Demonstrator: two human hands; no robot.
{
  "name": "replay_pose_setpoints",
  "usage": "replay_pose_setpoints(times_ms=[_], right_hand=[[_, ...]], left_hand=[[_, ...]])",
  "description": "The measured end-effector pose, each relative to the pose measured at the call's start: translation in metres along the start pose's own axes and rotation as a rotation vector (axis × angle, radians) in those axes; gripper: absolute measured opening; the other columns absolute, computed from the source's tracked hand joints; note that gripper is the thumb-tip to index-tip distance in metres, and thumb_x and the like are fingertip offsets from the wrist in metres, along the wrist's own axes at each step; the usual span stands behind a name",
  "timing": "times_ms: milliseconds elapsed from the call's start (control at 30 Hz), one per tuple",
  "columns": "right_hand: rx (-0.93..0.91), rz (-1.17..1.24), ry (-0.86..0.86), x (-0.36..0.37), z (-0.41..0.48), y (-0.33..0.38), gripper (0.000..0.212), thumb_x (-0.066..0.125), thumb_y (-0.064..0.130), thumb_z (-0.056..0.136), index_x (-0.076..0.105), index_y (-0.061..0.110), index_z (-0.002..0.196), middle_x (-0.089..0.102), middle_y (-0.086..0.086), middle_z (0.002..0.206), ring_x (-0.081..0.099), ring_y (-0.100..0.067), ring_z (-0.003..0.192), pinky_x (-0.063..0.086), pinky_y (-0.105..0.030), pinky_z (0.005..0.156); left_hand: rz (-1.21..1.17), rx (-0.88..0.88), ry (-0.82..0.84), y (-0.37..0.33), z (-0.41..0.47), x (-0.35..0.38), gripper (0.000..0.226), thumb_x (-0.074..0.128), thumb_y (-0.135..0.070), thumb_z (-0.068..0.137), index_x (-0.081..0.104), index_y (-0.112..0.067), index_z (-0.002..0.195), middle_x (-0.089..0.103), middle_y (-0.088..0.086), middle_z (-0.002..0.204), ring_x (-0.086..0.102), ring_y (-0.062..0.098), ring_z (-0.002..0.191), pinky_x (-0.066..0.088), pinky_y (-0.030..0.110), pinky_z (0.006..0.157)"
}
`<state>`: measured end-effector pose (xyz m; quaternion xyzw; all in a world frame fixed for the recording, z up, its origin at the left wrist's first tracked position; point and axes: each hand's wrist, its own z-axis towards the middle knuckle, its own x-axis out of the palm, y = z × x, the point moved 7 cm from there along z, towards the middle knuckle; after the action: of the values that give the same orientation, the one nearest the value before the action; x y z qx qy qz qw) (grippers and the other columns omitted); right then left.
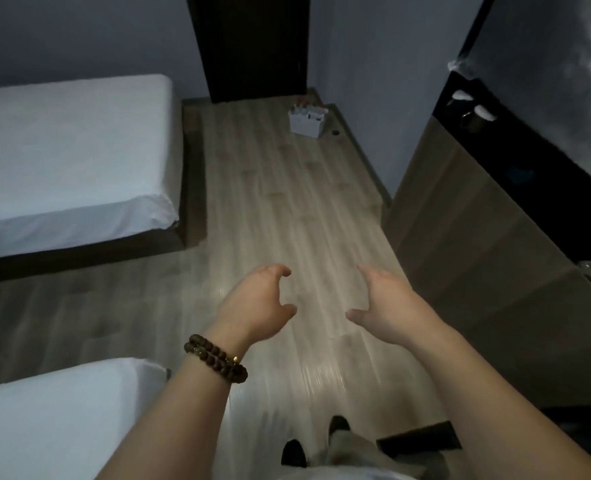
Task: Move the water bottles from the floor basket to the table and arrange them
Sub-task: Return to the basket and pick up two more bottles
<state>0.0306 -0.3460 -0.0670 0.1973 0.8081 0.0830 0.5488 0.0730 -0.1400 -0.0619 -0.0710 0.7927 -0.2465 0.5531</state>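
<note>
1. The person stands on the pale wood-plank floor [270, 209] between the beds and the counter, both bare forearms stretched out ahead
2. The left hand [256, 303] hangs in the air over the floor, fingers half curled and set apart from the thumb in an open claw, with nothing in it
3. A double strand of dark brown wooden beads [218, 362] circles the left wrist
4. The right hand [384, 306] mirrors it just across a gap, palm turned inward, fingers bent and spread from the thumb, also gripping nothing
5. The small white plastic floor basket [306, 123] sits well away at the far end of the floor, near the corner beside the tall dark door [252, 46]
6. The water bottles [303, 105] stand upright inside that basket; some tops look red, but they are too small to count
7. A light brown wooden counter [460, 209] with a black upper surface runs along the right wall, pale upturned cups [474, 110] resting on it
8. A white-sheeted bed on a dark frame [69, 161] fills the left side, and the corner of a second white mattress [44, 420] lies nearer
9. Two dark shoes [294, 452] show on the floor below the arms
</note>
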Motion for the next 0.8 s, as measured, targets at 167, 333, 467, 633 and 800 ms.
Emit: replay_pose_setpoints(times_ms=[167, 333, 467, 633, 800], right_hand=[[-0.05, -0.005, 0.037, -0.001, 0.079, 0.034, 0.096, 0.072, 0.045, 0.092, 0.015, 0.019, 0.165, 0.031, -0.006, 0.165, 0.035, -0.023, 0.149, 0.036, -0.036, 0.117], [-0.062, 0.043, 0.044, -0.011, 0.18, 0.052, 0.094, 0.073, 0.044, 0.091, 0.019, 0.019, 0.163, 0.039, -0.009, 0.159, 0.041, -0.026, 0.144, 0.04, -0.039, 0.114], [-0.062, 0.098, 0.053, -0.044, 0.269, 0.059, 0.094, 0.074, 0.044, 0.091, 0.02, 0.017, 0.163, 0.04, -0.011, 0.158, 0.042, -0.028, 0.143, 0.04, -0.037, 0.114], [-0.058, 0.121, 0.014, -0.109, 0.37, 0.066, 0.092, 0.073, 0.043, 0.092, 0.022, 0.014, 0.162, 0.04, -0.014, 0.158, 0.042, -0.029, 0.144, 0.037, -0.033, 0.113], [-0.044, 0.135, 0.021, -0.154, 0.454, 0.073, 0.089, 0.074, 0.043, 0.09, 0.026, 0.015, 0.161, 0.044, -0.014, 0.154, 0.046, -0.03, 0.141, 0.04, -0.035, 0.114]], left_hand=[[-0.033, -0.052, 0.007, 0.037, 0.052, -0.018, 0.065, 0.073, -0.035, 0.092, 0.045, -0.024, 0.15, 0.051, -0.001, 0.146, 0.058, 0.016, 0.123, 0.05, 0.029, 0.099], [0.003, -0.102, 0.017, 0.067, 0.14, -0.04, 0.065, 0.074, -0.036, 0.091, 0.046, -0.025, 0.149, 0.053, -0.001, 0.144, 0.06, 0.017, 0.12, 0.052, 0.032, 0.097], [0.065, -0.108, 0.058, 0.073, 0.228, -0.072, 0.066, 0.074, -0.036, 0.091, 0.046, -0.025, 0.149, 0.053, -0.001, 0.144, 0.061, 0.015, 0.118, 0.051, 0.029, 0.097], [0.1, -0.13, 0.046, 0.075, 0.344, -0.134, 0.064, 0.074, -0.036, 0.091, 0.046, -0.025, 0.149, 0.06, -0.002, 0.133, 0.063, 0.013, 0.111, 0.055, 0.031, 0.096], [0.024, -0.119, 0.031, 0.067, 0.442, -0.174, 0.064, 0.073, -0.036, 0.092, 0.046, -0.026, 0.149, 0.056, 0.0, 0.141, 0.061, 0.016, 0.119, 0.053, 0.036, 0.102]])
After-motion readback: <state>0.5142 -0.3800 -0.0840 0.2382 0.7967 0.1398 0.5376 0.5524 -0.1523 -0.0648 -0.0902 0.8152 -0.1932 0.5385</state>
